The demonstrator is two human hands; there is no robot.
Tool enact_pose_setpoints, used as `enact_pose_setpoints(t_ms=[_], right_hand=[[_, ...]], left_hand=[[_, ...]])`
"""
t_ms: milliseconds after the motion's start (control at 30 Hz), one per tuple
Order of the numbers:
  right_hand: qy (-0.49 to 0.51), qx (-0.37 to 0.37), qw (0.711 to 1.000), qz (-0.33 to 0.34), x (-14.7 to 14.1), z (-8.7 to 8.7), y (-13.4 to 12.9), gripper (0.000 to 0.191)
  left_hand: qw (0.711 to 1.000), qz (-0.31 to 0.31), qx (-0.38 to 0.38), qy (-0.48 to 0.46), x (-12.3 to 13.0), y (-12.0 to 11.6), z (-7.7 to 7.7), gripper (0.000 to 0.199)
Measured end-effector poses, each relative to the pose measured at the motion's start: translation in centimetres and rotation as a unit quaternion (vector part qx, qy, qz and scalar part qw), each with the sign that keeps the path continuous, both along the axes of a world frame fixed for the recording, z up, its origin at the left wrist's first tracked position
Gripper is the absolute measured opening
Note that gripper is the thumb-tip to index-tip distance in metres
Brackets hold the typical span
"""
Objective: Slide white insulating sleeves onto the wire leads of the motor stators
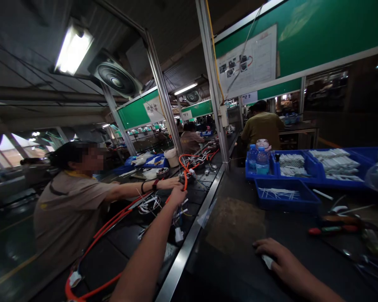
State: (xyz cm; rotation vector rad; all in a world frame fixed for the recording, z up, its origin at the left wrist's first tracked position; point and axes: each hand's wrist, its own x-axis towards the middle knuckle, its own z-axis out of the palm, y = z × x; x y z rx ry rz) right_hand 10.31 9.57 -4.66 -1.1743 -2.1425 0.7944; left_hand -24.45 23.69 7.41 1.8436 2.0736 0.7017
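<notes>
My left hand [178,196] reaches across the metal rail with its fingers closed around an orange corrugated tube [185,179] of a wire harness. White connectors [179,235] and loose wires lie below it. Just beyond, a co-worker's hand [169,183] with a dark wristband touches the same bundle. On the dark worktable at the right, my right hand [282,258] rests low, its fingers curled over a small white piece [267,261]. The kind of that piece is not clear, as the hand covers part of it.
Blue bins [305,182] hold white sleeves; a nearer blue tray [286,205] holds thin white strips. Water bottles [262,161] stand in the left bin. Pliers [337,226] lie at the right. A metal rail [189,243] divides table and line. A seated co-worker [72,209] is left.
</notes>
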Motion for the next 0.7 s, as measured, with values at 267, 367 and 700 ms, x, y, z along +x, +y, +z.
enact_pose_setpoints(t_ms=[267, 367, 700], right_hand=[[-0.006, -0.008, 1.000, -0.012, -0.1, -0.1, -0.1, 0.046], [-0.003, -0.010, 1.000, -0.014, -0.2, 0.2, -0.2, 0.043], [0.002, -0.024, 1.000, -0.013, -0.2, 0.0, -0.2, 0.048]], left_hand=[[0.979, -0.051, -0.159, -0.117, 1.9, -2.2, -3.3, 0.029], [0.976, -0.056, -0.139, -0.159, 2.2, -2.4, -3.1, 0.028], [0.957, -0.130, -0.058, -0.252, 4.7, -7.1, -1.2, 0.014]])
